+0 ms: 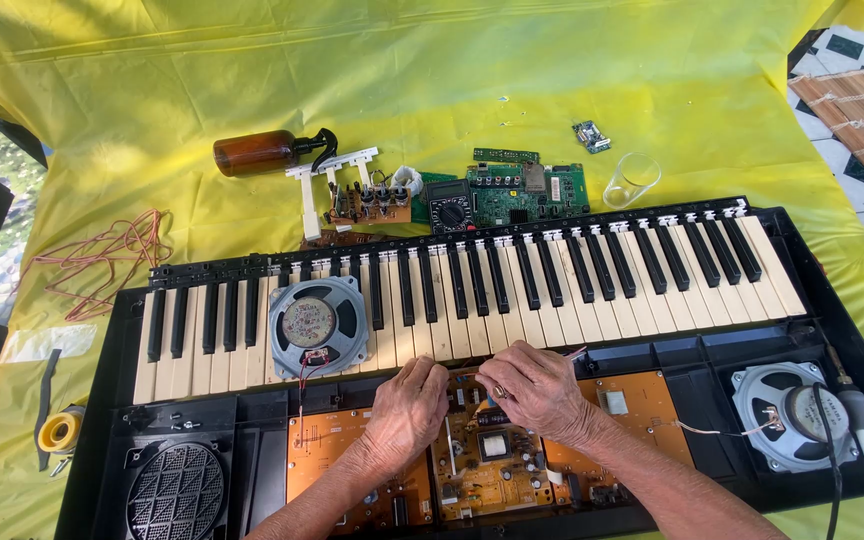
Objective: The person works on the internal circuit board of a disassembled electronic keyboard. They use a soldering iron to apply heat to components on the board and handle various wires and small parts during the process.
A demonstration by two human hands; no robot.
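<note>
Resting side by side on the central board (482,450) inside the opened keyboard (472,290), left hand (407,410) and right hand (537,388) have fingers curled; what they grip cannot be told. One loose speaker (317,325) lies on the keys, multimeter (449,208) behind

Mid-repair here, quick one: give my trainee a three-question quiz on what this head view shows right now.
1. True or false: the loose speaker lies on the keyboard keys.
2. Which lies nearest the amber bottle? A) clear plastic cup B) detached white keys C) solder spool
3. What do the left hand and right hand touch?

Key: 1 true; 2 B; 3 the orange circuit board inside the opened case.
</note>
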